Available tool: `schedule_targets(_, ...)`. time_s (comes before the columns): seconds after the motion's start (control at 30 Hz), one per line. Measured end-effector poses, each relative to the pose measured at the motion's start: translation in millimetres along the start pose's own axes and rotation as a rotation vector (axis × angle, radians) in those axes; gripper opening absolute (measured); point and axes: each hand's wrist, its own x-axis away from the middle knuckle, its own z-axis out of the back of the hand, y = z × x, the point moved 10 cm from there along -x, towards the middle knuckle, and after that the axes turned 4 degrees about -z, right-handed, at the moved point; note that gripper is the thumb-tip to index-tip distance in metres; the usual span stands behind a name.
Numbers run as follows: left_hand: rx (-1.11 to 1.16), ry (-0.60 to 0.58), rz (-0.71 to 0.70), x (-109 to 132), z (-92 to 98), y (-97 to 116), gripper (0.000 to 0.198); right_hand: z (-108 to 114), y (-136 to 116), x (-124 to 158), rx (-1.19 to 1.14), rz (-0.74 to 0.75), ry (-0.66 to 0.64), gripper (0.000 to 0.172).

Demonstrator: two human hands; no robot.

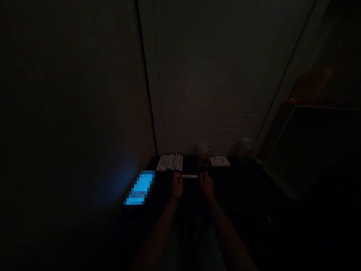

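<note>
Light very low; detail poor throughout. Pale wall [211, 75] fills the background, running down to the far edge of a dark tabletop [242, 188]. A dark cabinet [316, 143] stands off the table's right side. Near the left edge of the tabletop lies a lit blue screen [140, 187], the only bright thing in view. Along the far edge, toward the left corner, is a row of white pens [170, 162], packed side by side, their long axes pointing away from the person. Right of that row, also at the far edge, are a small container [204, 157] and a flat printed pack [220, 161]; what they hold cannot be made out. Both forearms reach in from the near edge. Left hand [177, 187] and right hand [207, 187] rest near the middle of the tabletop, apart from each other. Between them, just beyond the fingertips, lies a single pen [190, 176], separate from the row, its long axis running left to right, parallel to the far edge. Its left end sits at the left hand's fingertips, so the left hand is the nearer; its right end stops just short of the right hand. Contact or pinch by the left hand: cannot tell. Right hand's finger spread: cannot tell, though nothing shows in it. Nothing lies between hands and pen; the row sits just behind it.
</note>
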Motion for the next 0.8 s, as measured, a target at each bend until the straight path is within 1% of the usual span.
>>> schedule_targets(0.1, 0.001, 0.006, 0.029, 0.7, 1.0, -1.9, 0.031, 0.7, -0.5, 0.6, -0.001, -0.004, -0.003, 0.031)
schedule_targets(0.27, 0.008, 0.000, 0.013, 0.0, 1.6, 1.7, 0.029, 2.3, -1.9, 0.6, -0.020, -0.010, -0.019, 0.030)
schedule_targets(0.4, -0.010, -0.001, 0.042, 0.8, 2.3, 1.2, 0.029, 2.9, -1.1, 0.3, -0.022, -0.030, -0.021, 0.029)
schedule_targets(0.63, -0.021, -0.007, 0.033, 0.7, 0.7, -1.6, 0.030, 1.9, 0.5, 0.9, -0.027, -0.023, -0.007, 0.034)
schedule_targets(0.8, -0.024, -0.018, -0.004, -1.4, -1.1, -4.0, 0.033, 2.8, -1.2, 1.3, -0.008, -0.007, -0.002, 0.032)
